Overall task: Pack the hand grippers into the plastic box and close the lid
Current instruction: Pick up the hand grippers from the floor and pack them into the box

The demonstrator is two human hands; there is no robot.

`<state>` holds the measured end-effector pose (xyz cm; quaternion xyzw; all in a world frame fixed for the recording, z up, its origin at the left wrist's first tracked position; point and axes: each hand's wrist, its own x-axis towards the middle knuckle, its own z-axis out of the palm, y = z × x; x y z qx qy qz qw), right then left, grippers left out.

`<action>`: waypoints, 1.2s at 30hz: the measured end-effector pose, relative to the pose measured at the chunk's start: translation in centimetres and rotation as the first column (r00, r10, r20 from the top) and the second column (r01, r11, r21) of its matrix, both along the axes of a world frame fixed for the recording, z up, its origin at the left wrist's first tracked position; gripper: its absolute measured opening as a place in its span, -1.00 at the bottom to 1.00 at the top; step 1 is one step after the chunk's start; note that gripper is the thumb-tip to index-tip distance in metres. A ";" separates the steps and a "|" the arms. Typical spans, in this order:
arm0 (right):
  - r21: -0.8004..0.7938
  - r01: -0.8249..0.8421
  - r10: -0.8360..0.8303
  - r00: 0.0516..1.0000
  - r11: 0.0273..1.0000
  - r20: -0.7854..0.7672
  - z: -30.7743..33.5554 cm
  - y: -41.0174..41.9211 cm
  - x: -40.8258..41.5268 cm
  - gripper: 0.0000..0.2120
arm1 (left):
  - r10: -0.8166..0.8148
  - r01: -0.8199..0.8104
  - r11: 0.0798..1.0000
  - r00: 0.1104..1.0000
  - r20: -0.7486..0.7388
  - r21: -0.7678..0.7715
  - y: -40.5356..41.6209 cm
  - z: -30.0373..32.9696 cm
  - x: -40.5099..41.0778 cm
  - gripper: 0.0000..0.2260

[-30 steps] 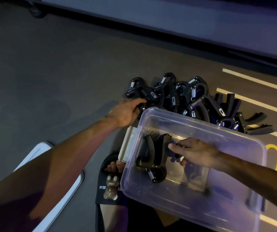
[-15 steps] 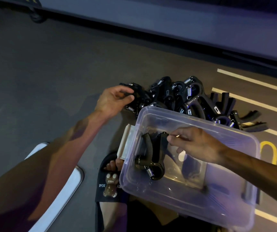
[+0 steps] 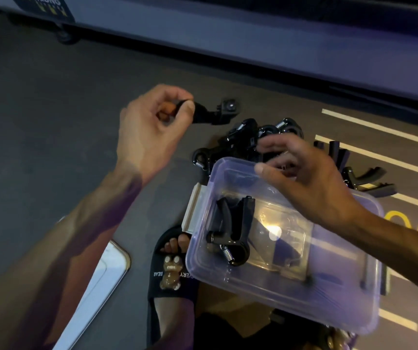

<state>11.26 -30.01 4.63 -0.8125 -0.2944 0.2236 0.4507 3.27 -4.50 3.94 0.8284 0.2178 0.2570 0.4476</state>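
At the lower left edge of the frame a white lid (image 3: 96,279) lies on the dark floor (image 3: 38,122), partly covered by the left forearm. Above it, left of centre, the left hand (image 3: 152,130) pinches one handle of a black hand gripper (image 3: 213,113) between thumb and fingertips, holding it clear of the floor. That gripper's long axis runs roughly level, its head pointing right toward the upper middle of the frame; the held handle is buried in the fingers.

At bottom centre a foot in a black sandal (image 3: 170,276) with a small bear figure sits just beside the box's left wall. The clear plastic box (image 3: 329,306) fills the lower right, tilted, its white latch (image 3: 192,208) at the left end. One black gripper (image 3: 230,231) lies inside near that end, handles pointing up the frame, spring and loop toward the bottom.

Behind the box a pile of black grippers (image 3: 248,140) rests on the floor, partly hidden by the rim and by the right hand (image 3: 309,178), which hovers over the far rim with fingers loosely spread and blurred, holding nothing. More handles (image 3: 369,178) poke out at the right, near white floor stripes.
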 end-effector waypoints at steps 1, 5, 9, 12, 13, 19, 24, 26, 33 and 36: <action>0.028 0.012 -0.012 1.000 1.000 -0.001 0.6 0.4 0.1 -0.63 | -0.027 0.027 1.000 1.000 0.011 0.015 -0.5 1.0 -0.1 -0.93; 0.116 0.068 -0.062 0.996 0.991 -0.057 1.8 1.1 0.0 -0.73 | -0.121 0.122 0.992 0.992 -0.020 0.030 -2.7 2.8 -0.5 -0.93; 0.107 0.050 -0.047 0.998 0.993 -0.034 1.8 0.3 -0.3 -0.83 | -0.173 0.172 0.985 0.983 -0.056 -0.029 -3.7 2.1 -0.9 -0.89; 0.074 -0.013 0.015 1.000 0.997 -0.025 1.7 -0.4 -0.4 -0.84 | -0.218 0.213 0.974 0.973 -0.076 -0.074 -3.9 1.5 -1.0 -0.89; 0.048 -0.042 0.042 0.999 0.998 -0.012 1.6 -0.6 -0.4 -0.83 | -0.240 0.233 0.968 0.967 -0.084 -0.090 -4.0 1.3 -1.1 -0.89; 0.038 -0.063 0.069 0.983 0.997 -0.171 -0.3 -2.4 -0.7 -0.81 | -0.355 0.350 0.935 0.912 -0.206 -0.063 -4.5 -0.8 -1.1 -0.87; -0.186 -0.128 0.010 0.847 0.974 -0.531 -4.7 -4.0 -2.2 -0.87 | -0.357 0.404 0.908 0.884 -0.300 0.112 -5.6 -4.4 -0.9 -0.75; -0.244 -0.110 -0.067 0.784 0.963 -0.617 -6.2 -4.0 -2.9 -0.88 | -0.377 0.441 0.889 0.858 -0.348 0.123 -6.0 -5.7 -1.1 -0.68; -0.324 -0.047 -0.168 0.780 0.945 -0.603 -7.7 -2.1 -3.9 -0.81 | -0.384 0.425 0.905 0.835 -0.395 0.020 -6.2 -7.9 -1.7 -0.64; -0.350 -0.006 -0.212 0.786 0.937 -0.580 -8.1 -1.7 -4.6 -0.82 | -0.400 0.433 0.902 0.827 -0.396 -0.006 -6.2 -8.0 -1.6 -0.63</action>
